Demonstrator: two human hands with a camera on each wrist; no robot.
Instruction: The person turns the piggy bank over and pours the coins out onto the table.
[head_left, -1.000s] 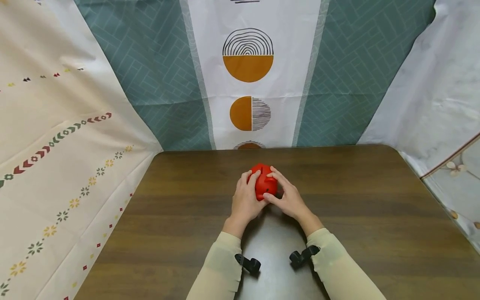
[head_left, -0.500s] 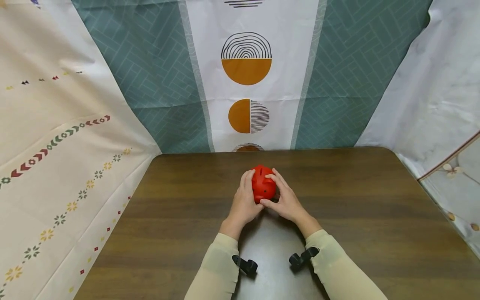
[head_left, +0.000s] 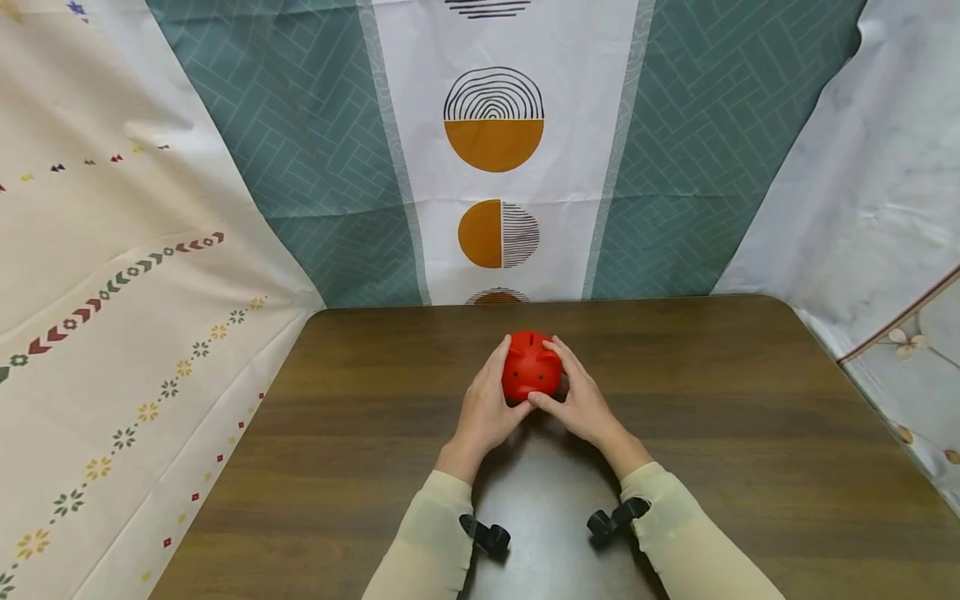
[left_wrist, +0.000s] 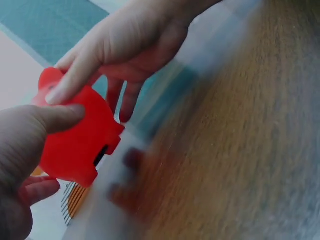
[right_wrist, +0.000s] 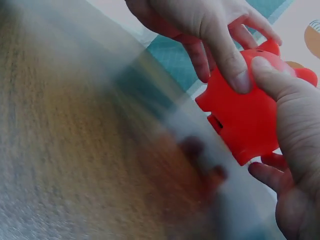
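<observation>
A red piggy bank (head_left: 531, 367) is held between both hands over the wooden table, its snout and two eyes toward me and the coin slot on top. My left hand (head_left: 483, 417) grips its left side, fingers along the flank and thumb near the snout. From the right, my right hand (head_left: 588, 410) holds it, fingertips up by an ear, its thumb meeting the left one in front. In the left wrist view the bank's (left_wrist: 82, 142) stubby feet and a dark opening underneath show, with a gap above their reflection in the glossy tabletop.
The brown wooden table (head_left: 337, 433) fills the lower view. Behind it hangs a green and white cloth (head_left: 420, 167) with orange circles. A pale patterned cloth (head_left: 150, 333) hangs at left, a white one (head_left: 862, 208) at right. Black wrist cameras (head_left: 487, 535) sit on both sleeves.
The piggy bank has turned, so its face now points straight at me with both eyes showing. My left fingers have shifted from its top to its left side. Both hands stay on it.
</observation>
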